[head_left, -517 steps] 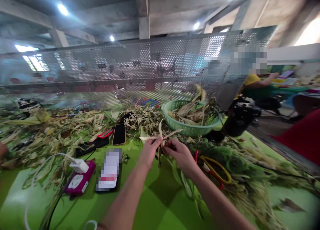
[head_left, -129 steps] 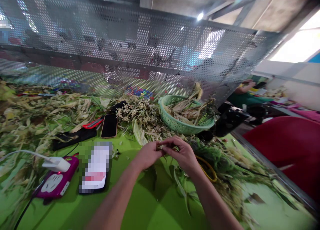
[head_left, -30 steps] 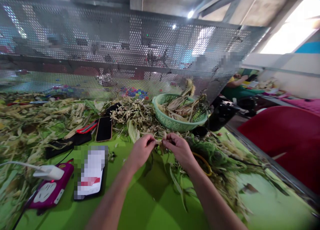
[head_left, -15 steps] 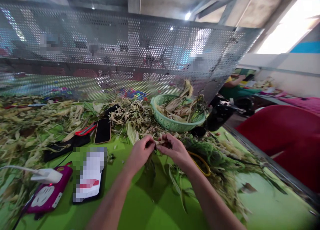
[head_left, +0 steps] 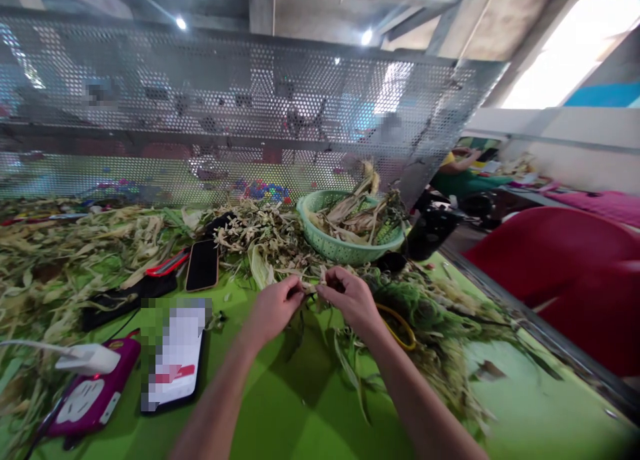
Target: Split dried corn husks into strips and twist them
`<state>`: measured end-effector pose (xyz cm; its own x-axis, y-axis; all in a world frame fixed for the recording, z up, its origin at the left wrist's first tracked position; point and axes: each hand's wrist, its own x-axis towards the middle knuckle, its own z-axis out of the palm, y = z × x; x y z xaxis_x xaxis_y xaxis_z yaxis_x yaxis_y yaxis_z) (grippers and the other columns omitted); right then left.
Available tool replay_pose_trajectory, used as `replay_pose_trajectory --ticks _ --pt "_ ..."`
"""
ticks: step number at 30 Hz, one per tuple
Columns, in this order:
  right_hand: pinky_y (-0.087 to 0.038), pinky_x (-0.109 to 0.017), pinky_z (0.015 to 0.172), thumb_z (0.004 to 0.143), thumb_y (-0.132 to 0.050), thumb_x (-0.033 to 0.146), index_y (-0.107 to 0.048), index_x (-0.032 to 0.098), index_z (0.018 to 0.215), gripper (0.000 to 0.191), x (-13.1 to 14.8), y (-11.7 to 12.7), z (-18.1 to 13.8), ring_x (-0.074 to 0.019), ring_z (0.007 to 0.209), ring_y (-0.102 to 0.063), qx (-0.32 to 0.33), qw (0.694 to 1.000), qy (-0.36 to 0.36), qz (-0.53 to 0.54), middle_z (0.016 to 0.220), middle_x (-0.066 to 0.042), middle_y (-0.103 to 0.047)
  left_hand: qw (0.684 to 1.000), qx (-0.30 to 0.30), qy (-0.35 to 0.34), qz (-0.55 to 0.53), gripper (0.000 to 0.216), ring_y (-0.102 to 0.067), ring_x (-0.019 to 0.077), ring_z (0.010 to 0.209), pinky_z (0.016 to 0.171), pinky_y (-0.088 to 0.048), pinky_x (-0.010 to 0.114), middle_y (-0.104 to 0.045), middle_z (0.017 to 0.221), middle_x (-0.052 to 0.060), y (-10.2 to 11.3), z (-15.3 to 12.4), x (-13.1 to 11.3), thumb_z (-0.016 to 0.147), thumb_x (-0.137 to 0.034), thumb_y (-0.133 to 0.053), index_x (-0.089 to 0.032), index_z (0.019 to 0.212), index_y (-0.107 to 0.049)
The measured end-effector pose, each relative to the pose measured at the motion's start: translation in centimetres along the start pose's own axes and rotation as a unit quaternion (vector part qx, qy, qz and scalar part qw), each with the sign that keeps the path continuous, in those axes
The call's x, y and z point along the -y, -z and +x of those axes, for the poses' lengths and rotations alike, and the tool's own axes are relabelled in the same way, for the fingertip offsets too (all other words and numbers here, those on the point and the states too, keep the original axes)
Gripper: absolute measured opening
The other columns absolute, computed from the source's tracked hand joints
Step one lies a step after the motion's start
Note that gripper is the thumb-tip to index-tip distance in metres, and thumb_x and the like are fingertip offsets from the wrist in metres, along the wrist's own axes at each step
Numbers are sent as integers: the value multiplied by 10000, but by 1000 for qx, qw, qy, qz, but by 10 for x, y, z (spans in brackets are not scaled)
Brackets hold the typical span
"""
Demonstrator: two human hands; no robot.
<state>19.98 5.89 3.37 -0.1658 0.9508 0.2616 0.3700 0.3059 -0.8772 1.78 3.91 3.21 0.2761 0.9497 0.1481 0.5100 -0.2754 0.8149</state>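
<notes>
My left hand [head_left: 273, 311] and my right hand [head_left: 354, 301] meet above the green table [head_left: 285, 407], their fingers closed in pinches a small gap apart. Between the fingertips runs a pale dried leaf strip [head_left: 311, 289], small and partly hidden by the fingers. Darker, thin plant bits hang below it. Just beyond the hands lies a broad pale green husk-like leaf [head_left: 259, 265]. To the right of my right hand are a tangle of green fibres [head_left: 416, 305] and a yellow ring [head_left: 404, 337].
A green basket [head_left: 333, 245] of dried plant pieces stands behind the hands, beside a pile of curled scraps [head_left: 260, 230]. On the left lie a dark phone [head_left: 203, 265], a lit phone [head_left: 177, 360], a red cutter [head_left: 167, 264] and a purple power bank [head_left: 95, 387]. Perforated metal [head_left: 225, 107] rises behind.
My fingertips have parted slightly, and more of the pale strip shows between them. The whole view has shifted a little, so the surroundings appear farther left.
</notes>
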Motion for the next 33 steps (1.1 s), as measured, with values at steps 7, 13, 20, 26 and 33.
replay_pose_trajectory --ticks 7,13,20,26,33 --pt "-313 -222 504 741 -643 329 -520 187 709 189 -1 -2 -2 -109 563 -387 29 1000 4 -2 614 42 -438 999 27 -15 -32 259 -586 207 958 833 -437 306 -647 1077 68 -4 1 0 868 -287 -455 -209 1087 -569" --pt "-365 -225 542 776 -632 420 -597 169 789 253 0 -3 -1 -121 611 -460 65 996 -18 62 659 15 -519 998 53 5 -30 278 -595 213 865 799 -449 316 -673 964 83 -14 2 -3 875 -263 -408 -188 1043 -616" --pt "-336 -226 534 745 -643 414 -585 174 698 252 4 -1 0 -111 576 -423 24 987 -62 143 611 29 -488 992 56 3 -115 292 -567 217 896 829 -421 315 -673 953 64 -18 2 -5 863 -262 -411 -189 1048 -625" --pt "-293 -224 515 750 -631 363 -544 180 659 222 2 -2 0 -101 555 -365 -68 982 -54 165 593 43 -434 980 85 -11 -181 290 -536 194 846 788 -395 296 -654 957 53 -13 1 -10 853 -236 -403 -172 1007 -641" --pt "-383 -238 648 784 -627 397 -637 183 792 214 6 4 2 -141 710 -499 -31 983 -44 175 740 -2 -575 945 63 50 -316 280 -508 155 759 691 -374 258 -640 885 36 -17 2 -3 835 -282 -455 -184 1004 -655"
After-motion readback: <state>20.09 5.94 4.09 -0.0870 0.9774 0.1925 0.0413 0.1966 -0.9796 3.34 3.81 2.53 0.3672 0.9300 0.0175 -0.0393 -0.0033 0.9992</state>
